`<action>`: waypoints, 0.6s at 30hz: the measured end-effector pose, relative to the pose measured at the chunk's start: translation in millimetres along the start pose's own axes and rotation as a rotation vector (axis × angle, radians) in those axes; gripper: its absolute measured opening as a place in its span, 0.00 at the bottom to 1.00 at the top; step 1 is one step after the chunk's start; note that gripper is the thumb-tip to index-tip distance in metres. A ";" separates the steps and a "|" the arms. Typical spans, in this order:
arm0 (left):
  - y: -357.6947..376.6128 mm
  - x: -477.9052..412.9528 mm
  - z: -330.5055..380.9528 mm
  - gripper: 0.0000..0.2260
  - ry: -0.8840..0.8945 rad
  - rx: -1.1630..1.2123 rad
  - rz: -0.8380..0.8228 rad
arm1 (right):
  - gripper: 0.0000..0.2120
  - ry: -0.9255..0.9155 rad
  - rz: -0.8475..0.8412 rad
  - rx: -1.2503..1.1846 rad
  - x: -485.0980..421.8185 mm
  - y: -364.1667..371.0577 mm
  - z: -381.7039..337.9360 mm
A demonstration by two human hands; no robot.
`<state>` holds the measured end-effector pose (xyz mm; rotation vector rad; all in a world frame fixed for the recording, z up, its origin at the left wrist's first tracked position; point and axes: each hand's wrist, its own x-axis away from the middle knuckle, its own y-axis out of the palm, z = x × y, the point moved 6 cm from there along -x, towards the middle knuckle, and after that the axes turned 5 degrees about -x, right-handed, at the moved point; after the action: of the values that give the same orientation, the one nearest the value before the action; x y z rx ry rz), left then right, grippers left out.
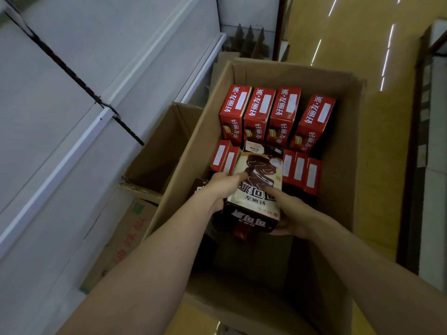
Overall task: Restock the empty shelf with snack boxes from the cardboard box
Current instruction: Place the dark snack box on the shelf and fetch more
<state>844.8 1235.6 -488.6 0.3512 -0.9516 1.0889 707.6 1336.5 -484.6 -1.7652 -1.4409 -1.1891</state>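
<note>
Both grips, left hand [222,187] and right hand [290,213], tight around one dark 可可派 box [258,175] above red 好丽友·派 boxes [283,110].

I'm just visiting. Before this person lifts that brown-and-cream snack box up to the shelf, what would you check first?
1. Two-handed hold: ok. The left hand grips the left edge of the brown-and-cream snack box, and the right hand grips its near right corner.
2. Free of neighbours: ok. It appears lifted above the red snack boxes.
3. Way out of the cardboard box: ok. The top is open, with nothing over it.
4. Room on the shelf: ok. The part in view on the left is bare.
5. Underside of the held box: cannot tell, it is hidden.
</note>
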 end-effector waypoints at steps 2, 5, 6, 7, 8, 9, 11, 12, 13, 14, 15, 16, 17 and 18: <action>0.1 9.2 -1.0 0.15 -0.032 0.093 -0.049 | 0.19 0.005 -0.081 -0.097 12.2 2.3 -3.4; 0.5 22.7 -1.8 0.12 -0.063 0.221 -0.107 | 0.17 -0.051 -0.110 -0.160 32.1 4.4 -15.7; 0.9 26.8 -0.7 0.13 -0.065 0.264 -0.126 | 0.17 -0.077 -0.102 -0.143 39.5 5.0 -20.3; 1.7 32.0 1.8 0.13 -0.065 0.293 -0.146 | 0.16 -0.105 -0.094 -0.125 47.2 5.0 -24.6; 2.8 37.7 5.7 0.13 -0.059 0.308 -0.167 | 0.15 -0.127 -0.091 -0.115 55.2 4.4 -28.0; 4.0 43.9 11.3 0.13 -0.047 0.311 -0.184 | 0.15 -0.146 -0.090 -0.106 63.9 2.9 -30.7; 4.7 58.8 25.5 0.14 -0.012 0.302 -0.203 | 0.15 -0.184 -0.097 -0.071 82.8 -1.8 -34.6; 4.0 66.2 33.2 0.14 0.010 0.298 -0.199 | 0.16 -0.205 -0.100 -0.037 92.6 -4.7 -36.0; 2.7 73.7 41.3 0.14 0.037 0.295 -0.193 | 0.17 -0.228 -0.104 0.001 102.9 -8.0 -37.2; 2.1 81.7 49.2 0.15 0.065 0.295 -0.195 | 0.19 -0.252 -0.107 0.037 113.2 -12.1 -38.5; 2.1 90.9 57.4 0.16 0.094 0.297 -0.206 | 0.22 -0.280 -0.106 0.079 125.3 -16.1 -40.0; 3.0 100.4 65.4 0.17 0.124 0.300 -0.224 | 0.24 -0.307 -0.095 0.124 138.5 -20.7 -41.5; 3.0 110.2 73.8 0.17 0.161 0.306 -0.240 | 0.28 -0.335 -0.074 0.171 153.0 -25.7 -43.1; 2.7 120.3 82.7 0.18 0.203 0.319 -0.249 | 0.30 -0.364 -0.040 0.219 168.8 -30.9 -45.3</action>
<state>819.0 1252.9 -345.9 0.5921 -0.5366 1.0243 669.9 1383.6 -317.8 -1.8684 -1.7453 -0.7166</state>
